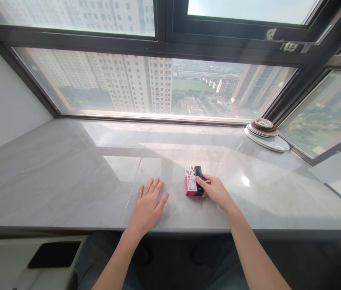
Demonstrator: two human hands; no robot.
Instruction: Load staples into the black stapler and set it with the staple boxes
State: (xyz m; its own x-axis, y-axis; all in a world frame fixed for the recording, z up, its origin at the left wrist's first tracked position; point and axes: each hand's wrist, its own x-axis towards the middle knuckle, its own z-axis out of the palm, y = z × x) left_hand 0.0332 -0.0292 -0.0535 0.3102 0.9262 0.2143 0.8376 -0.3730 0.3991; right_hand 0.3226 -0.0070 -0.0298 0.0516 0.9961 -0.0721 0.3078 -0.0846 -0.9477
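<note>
My left hand (148, 205) lies flat on the grey marbled counter (67, 185), fingers spread, with nothing in it. To its right, a small pink and white box (191, 184) rests on the counter. A black object (198, 177), perhaps a stapler, stands against the box's right side. My right hand (214, 189) grips the black object from the right, with the thumb over its near face and the other fingers partly hidden behind it.
A stack of plates or round mats (264, 131) sits at the back right corner by the window frame (158, 46). Below the counter's front edge, a flat black object (55, 254) lies on a pale surface at the lower left.
</note>
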